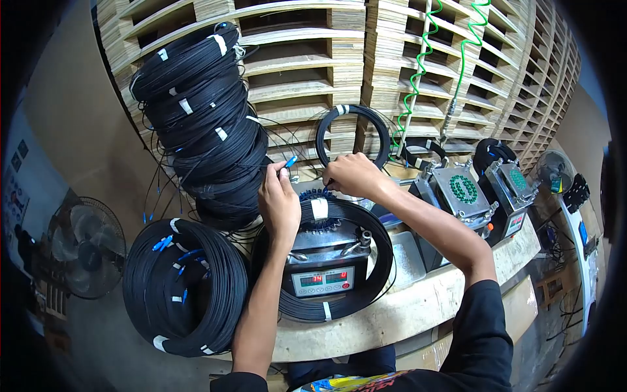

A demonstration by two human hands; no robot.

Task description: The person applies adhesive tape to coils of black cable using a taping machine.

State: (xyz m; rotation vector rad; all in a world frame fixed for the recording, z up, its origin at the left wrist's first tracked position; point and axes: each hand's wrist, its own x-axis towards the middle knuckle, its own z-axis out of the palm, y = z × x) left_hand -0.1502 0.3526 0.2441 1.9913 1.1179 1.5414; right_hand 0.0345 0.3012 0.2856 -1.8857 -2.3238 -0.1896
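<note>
My left hand (pixel 281 196) is raised left of the machine, with thumb and forefinger pinched on a black cable that ends in a blue connector (pixel 291 161). My right hand (pixel 349 175) is closed at the back of the machine, its fingertips at the ring of dark connectors (pixel 315 194); what it holds is too small to make out. A black cable coil (pixel 385 261) with white ties leans around the machine (pixel 323 281), whose red digits glow on the front panel. Part of the machine's top is hidden by the coil.
A tall stack of black coils (pixel 196 124) stands at the back left, more coils (pixel 186 287) at the front left. Two machines with green-dotted plates (pixel 464 189) are at the right. Wooden pallets (pixel 294 72) rise behind; fans (pixel 88 248) stand at both sides.
</note>
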